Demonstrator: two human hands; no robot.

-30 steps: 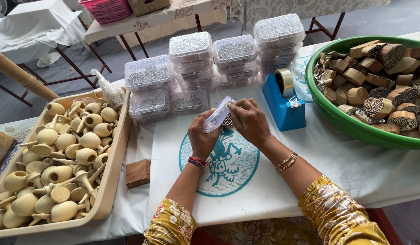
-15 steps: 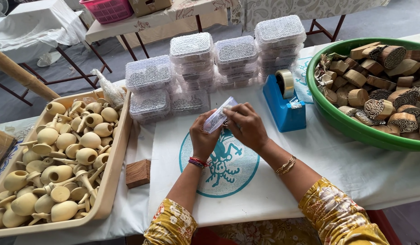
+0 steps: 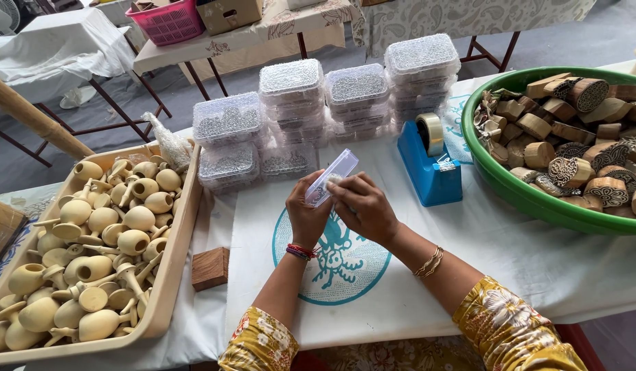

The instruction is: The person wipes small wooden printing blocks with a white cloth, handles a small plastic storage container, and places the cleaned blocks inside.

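My left hand (image 3: 305, 213) holds a small clear plastic box (image 3: 332, 176) tilted up on edge over the white cloth (image 3: 483, 233). My right hand (image 3: 362, 206) is pressed against the box's lower side, fingers curled on it; something small sits under the fingertips but I cannot make it out. Both hands hover above a round teal printed figure (image 3: 338, 257) on the cloth. Stacks of the same clear boxes (image 3: 290, 89) filled with small silvery pieces stand just beyond the hands.
A beige tray (image 3: 177, 227) of pale wooden handles lies at the left, with a small wooden block (image 3: 209, 268) beside it. A blue tape dispenser (image 3: 428, 161) stands to the right, then a green basin (image 3: 517, 182) of carved wooden stamps. Other tables stand behind.
My right hand slid down from the box's upper end to its lower side. The box tipped more upright. The view shifted slightly.
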